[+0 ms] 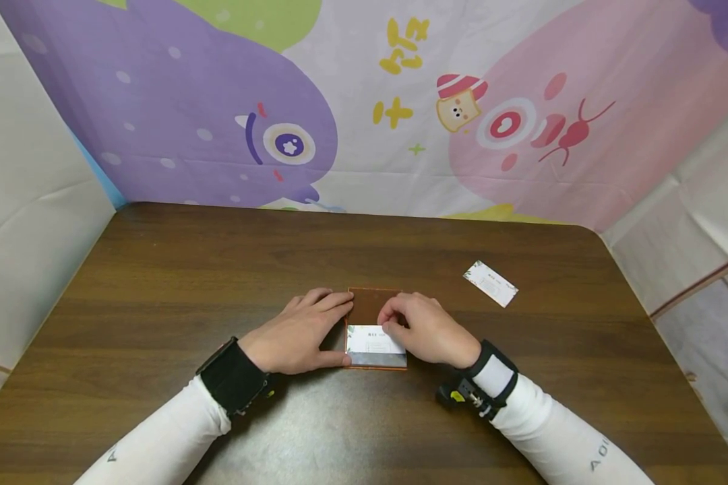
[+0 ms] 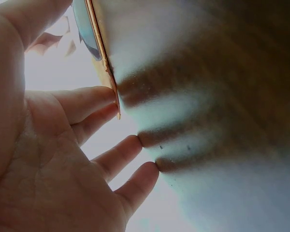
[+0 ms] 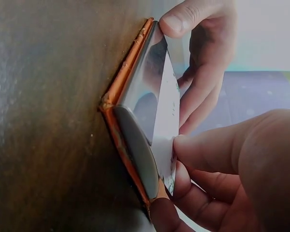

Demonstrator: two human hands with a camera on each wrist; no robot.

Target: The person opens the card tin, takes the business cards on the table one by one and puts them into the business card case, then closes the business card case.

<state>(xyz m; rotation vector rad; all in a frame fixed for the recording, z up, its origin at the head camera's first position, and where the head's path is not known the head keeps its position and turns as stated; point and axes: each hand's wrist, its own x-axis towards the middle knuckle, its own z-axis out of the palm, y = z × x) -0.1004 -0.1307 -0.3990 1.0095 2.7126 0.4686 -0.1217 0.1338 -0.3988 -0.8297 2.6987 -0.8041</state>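
Note:
An opened brown card case [image 1: 374, 307] with orange edges and a shiny metal lower part [image 3: 144, 92] lies on the table. A white business card [image 1: 370, 338] with printed text and leaf corners sits partly behind that metal part. My right hand [image 1: 431, 329] pinches the card's right upper edge between thumb and fingers; the right wrist view shows the card tilted slightly away from the metal. My left hand [image 1: 297, 331] lies spread at the case's left side, its thumb on the lower left corner and its fingers touching the upper left edge.
A second business card [image 1: 491, 283] lies slanted on the wooden table [image 1: 230, 249], beyond my right hand. A cartoon-printed cloth [image 1: 352, 135] hangs at the table's far edge. Pale cloth walls [image 1: 30, 168] stand at both sides.

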